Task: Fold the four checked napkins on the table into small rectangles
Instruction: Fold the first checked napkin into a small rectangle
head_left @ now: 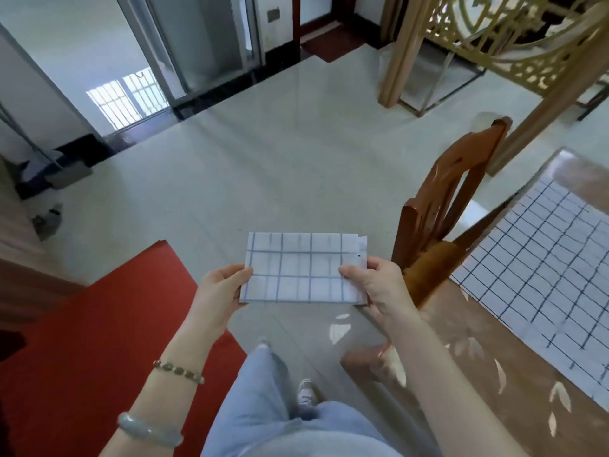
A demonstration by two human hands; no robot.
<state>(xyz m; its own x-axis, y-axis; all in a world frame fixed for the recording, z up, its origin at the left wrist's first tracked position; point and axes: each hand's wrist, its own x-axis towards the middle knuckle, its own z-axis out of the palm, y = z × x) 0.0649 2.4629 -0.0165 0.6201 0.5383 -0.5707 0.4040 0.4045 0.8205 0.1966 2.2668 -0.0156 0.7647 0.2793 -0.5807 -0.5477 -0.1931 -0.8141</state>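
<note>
I hold a white napkin with blue checks [301, 268], folded into a rectangle, in the air in front of me above the floor. My left hand [220, 288] pinches its left edge with thumb on top. My right hand [375, 285] pinches its right edge the same way. The layers at the napkin's top right corner are slightly uneven. A second checked napkin [540, 272] lies spread flat on the table [494, 367] at the right, partly cut off by the frame edge.
A wooden chair [441, 219] stands at the table's near left side, just right of my right hand. A red mat [82, 341] covers the floor at lower left. My legs and a shoe show below. Pale tiled floor stretches ahead.
</note>
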